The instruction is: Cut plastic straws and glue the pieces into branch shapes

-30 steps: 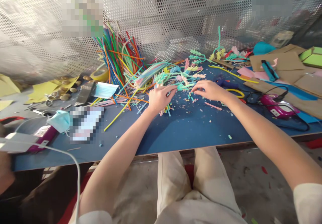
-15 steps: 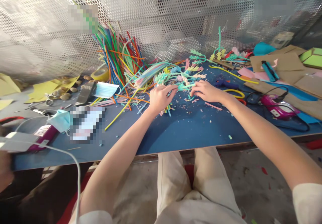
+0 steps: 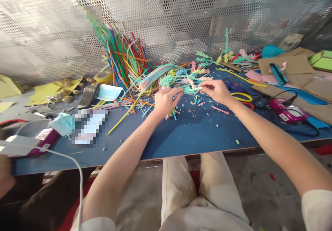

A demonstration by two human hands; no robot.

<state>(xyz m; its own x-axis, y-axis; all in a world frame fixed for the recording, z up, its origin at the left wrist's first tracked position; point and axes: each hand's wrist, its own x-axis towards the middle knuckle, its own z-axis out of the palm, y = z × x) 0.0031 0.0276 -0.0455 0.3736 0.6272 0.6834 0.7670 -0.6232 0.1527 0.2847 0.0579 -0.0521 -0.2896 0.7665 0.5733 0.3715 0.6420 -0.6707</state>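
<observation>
Between my hands, at the middle of the table, stretches a mint-green pipe-cleaner sprig [image 3: 192, 89]. My left hand [image 3: 167, 101] is closed in a pinch at its left end; thumb and forefinger point right. The fingertips of my right hand [image 3: 215, 91] pinch its other end. Just behind lies a heap of pastel pipe-cleaner sprigs [image 3: 167, 80] in green, yellow, blue and pink. A loose bundle of pale pipe cleaners [image 3: 158, 74] rests to its left. Small cut pipe-cleaner bits [image 3: 199, 102] are scattered below my right hand.
A tall bunch of coloured pipe cleaners [image 3: 116, 58] leans on the perforated metal screen [image 3: 176, 13]. Left are a face mask [image 3: 110, 92], tape roll [image 3: 103, 76] and white cable [image 3: 77, 175]. Right are a blue glue gun [image 3: 233, 86], magenta device [image 3: 286, 111] and cardboard [image 3: 298, 63].
My right hand has risen slightly and turned, its fingers now drawn together on the right end of the green sprig. My left hand stays almost in place.
</observation>
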